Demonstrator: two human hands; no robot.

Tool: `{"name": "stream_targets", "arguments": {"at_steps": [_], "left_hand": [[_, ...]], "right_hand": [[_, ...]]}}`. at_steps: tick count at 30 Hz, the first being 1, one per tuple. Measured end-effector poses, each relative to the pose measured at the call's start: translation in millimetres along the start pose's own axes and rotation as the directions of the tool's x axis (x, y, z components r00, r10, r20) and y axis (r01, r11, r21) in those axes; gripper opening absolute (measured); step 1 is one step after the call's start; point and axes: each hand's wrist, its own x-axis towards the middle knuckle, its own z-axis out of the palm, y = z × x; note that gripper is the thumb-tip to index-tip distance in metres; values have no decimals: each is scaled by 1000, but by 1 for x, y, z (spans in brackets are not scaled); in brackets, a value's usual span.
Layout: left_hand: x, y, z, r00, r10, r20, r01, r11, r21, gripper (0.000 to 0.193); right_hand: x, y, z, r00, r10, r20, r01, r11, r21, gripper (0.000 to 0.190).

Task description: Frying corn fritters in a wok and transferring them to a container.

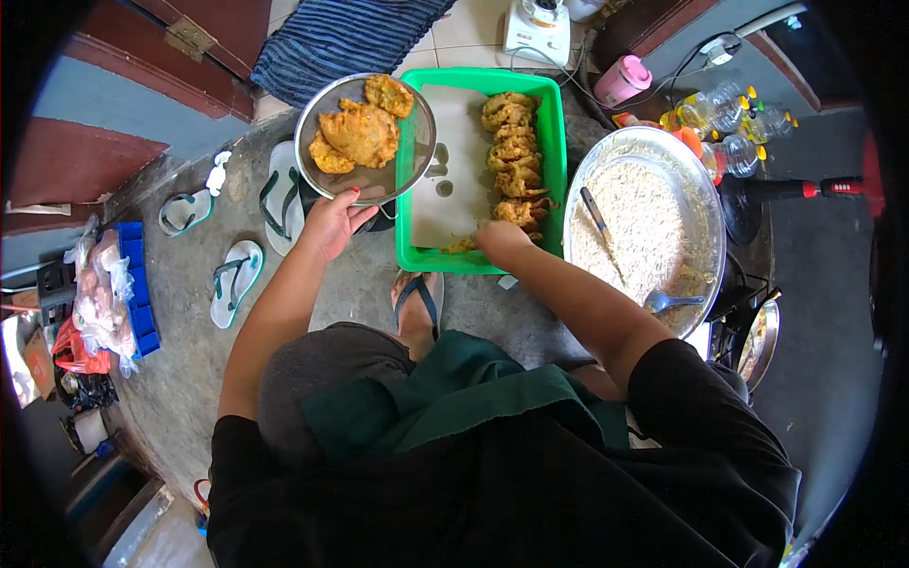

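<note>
My left hand (339, 224) grips the near rim of a round metal mesh strainer (373, 186), which overlaps the left edge of a green plastic tray (559, 156). Several golden fried fritters (361, 133) lie in the strainer. Inside the tray, brown lining paper (451, 124) bears dark grease spots. A row of fried fritters (515, 156) leans along the tray's right side. My right hand (504, 243) is down at the near end of that row, beside a low fritter piece (460, 245). Its fingertips are hidden, so its hold cannot be made out.
Right of the tray stands a large metal basin (643, 135) of pale flour with a dark-handled utensil (596, 216) and a blue spoon (671, 302). Beyond are plastic bottles (731, 153), a pink tumbler (623, 79) and a white appliance base (537, 32). Flip-flops (238, 284) lie on the concrete floor.
</note>
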Motion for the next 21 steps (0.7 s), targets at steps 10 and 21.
{"name": "stream_targets", "arguments": {"at_steps": [10,21], "left_hand": [[1,-13,17,994,-93,51,89,993,76,32],[2,-31,44,983,-150,103,129,974,189,28]], "right_hand": [[-1,17,-32,996,-63,65,40,950,310,17],[56,-33,-120,719,327,-613,125,808,576,27]]}}
